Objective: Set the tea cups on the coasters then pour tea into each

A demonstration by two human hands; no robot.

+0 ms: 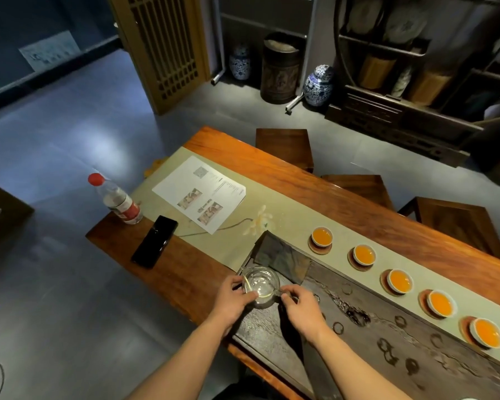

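A clear glass pitcher stands on the left end of the dark stone tea tray; it looks almost empty. My left hand grips its left side. My right hand pinches its handle on the right. Several white tea cups filled with orange tea sit on round brown coasters in a row along the beige runner: the nearest to the pitcher is one cup, then a second, a third, and more toward the right edge.
A dark folded cloth lies just behind the pitcher. A black phone, a plastic bottle with a red cap and a printed sheet are at the table's left end. Wooden stools line the far side.
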